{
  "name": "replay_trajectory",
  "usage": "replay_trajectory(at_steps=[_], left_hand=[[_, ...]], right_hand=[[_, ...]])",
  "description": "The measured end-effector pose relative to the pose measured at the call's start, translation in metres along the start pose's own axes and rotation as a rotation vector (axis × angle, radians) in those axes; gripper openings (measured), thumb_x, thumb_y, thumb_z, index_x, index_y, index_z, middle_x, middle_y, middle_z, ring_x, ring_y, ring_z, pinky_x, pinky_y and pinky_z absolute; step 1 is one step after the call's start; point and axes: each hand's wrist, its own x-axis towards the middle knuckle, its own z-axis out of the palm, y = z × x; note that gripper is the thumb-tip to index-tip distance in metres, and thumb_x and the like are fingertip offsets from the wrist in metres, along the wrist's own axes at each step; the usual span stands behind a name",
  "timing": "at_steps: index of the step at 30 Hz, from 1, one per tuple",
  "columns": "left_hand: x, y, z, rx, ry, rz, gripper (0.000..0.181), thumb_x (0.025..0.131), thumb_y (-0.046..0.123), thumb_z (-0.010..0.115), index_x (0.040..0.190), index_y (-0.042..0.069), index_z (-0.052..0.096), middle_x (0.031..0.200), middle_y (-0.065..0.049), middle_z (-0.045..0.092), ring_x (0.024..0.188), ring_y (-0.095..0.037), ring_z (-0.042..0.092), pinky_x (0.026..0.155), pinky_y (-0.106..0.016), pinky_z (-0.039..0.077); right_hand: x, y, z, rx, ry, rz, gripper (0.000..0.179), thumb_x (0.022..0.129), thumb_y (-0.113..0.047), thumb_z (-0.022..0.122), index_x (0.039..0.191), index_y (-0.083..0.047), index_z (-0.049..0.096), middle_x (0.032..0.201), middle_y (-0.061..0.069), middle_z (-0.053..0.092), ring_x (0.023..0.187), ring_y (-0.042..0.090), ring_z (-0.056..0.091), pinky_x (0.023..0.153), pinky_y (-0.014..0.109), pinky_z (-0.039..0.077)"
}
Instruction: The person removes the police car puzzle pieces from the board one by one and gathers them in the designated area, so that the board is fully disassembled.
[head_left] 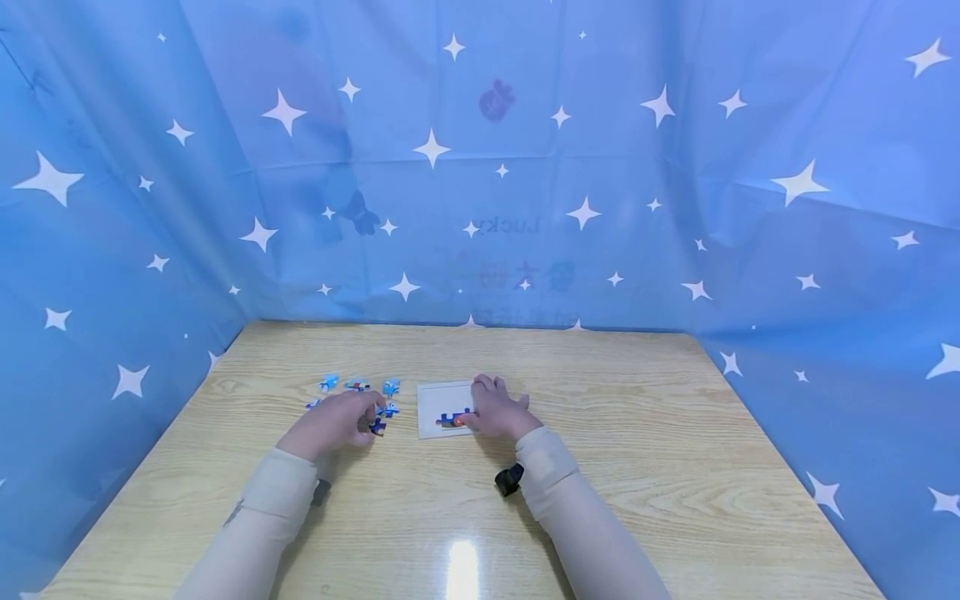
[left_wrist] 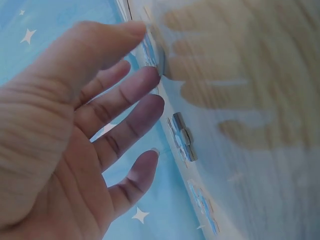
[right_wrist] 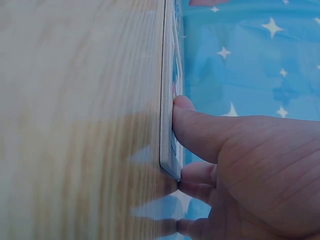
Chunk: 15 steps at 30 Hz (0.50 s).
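My left hand (head_left: 341,422) hovers low over loose jigsaw pieces on the left of the table. Its thumb and index finger stand apart at a dark blue puzzle piece (head_left: 377,427), and the left wrist view shows the other fingers loosely bent. My right hand (head_left: 498,410) holds the right side of a white puzzle tray (head_left: 430,423). In the right wrist view its thumb (right_wrist: 200,127) lies on the tray's face while the fingers bend down beside the edge. Joined blue and red pieces (head_left: 448,420) lie in the tray, partly covered by that thumb.
Several more blue pieces lie around the left hand, among them one at the far left (head_left: 328,382) and one nearer the tray (head_left: 391,387). A wood-grain table (head_left: 637,442) carries everything. A blue curtain (head_left: 480,192) with white stars hangs behind it and at both sides.
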Motion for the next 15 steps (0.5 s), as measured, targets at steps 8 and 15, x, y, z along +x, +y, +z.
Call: replay_trajectory(at_steps=[8, 15], left_hand=[[0.0005, 0.0032, -0.0001, -0.047, -0.057, -0.008, 0.049, 0.08, 0.0, 0.082, 0.126, 0.008, 0.065, 0.102, 0.0, 0.066, 0.092, -0.015, 0.061, 0.085, -0.039, 0.055], [0.0017, 0.004, 0.0002, -0.066, -0.079, 0.003, 0.047, 0.079, -0.002, 0.081, 0.122, 0.007, 0.065, 0.098, 0.0, 0.065, 0.088, -0.014, 0.059, 0.083, -0.039, 0.054]], right_hand=[[-0.0022, -0.0011, -0.0016, -0.001, 0.021, -0.014, 0.037, 0.104, -0.042, 0.055, 0.123, -0.009, 0.056, 0.168, 0.008, 0.017, 0.153, 0.041, 0.009, 0.105, 0.083, 0.011], [-0.0027, -0.0012, -0.0016, -0.004, 0.023, -0.012, 0.052, 0.104, -0.043, 0.056, 0.141, -0.008, 0.048, 0.167, 0.007, 0.018, 0.153, 0.041, 0.01, 0.105, 0.083, 0.012]])
